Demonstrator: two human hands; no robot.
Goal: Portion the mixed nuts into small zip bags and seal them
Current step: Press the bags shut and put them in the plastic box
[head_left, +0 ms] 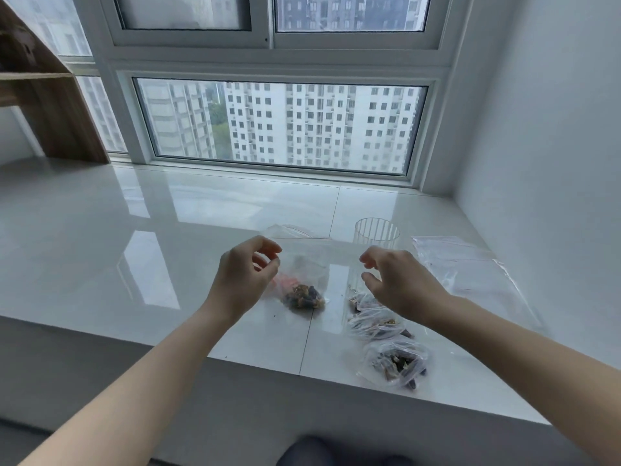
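Clear plastic zip bag [304, 260] with nuts [304, 297] at its bottom stands on the white bench [100, 237]; left hand [243, 274] pinches its top corner, right hand [400, 284] hovers relaxed, grasping nothing, above two filled bags [386, 341].

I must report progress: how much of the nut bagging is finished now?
Done: two filled small bags lie at the right. In hand: a third bag with nuts stands between the left hand and right hand; seal state unclear. Left: the ribbed cup looks empty; spare bags lie unused.
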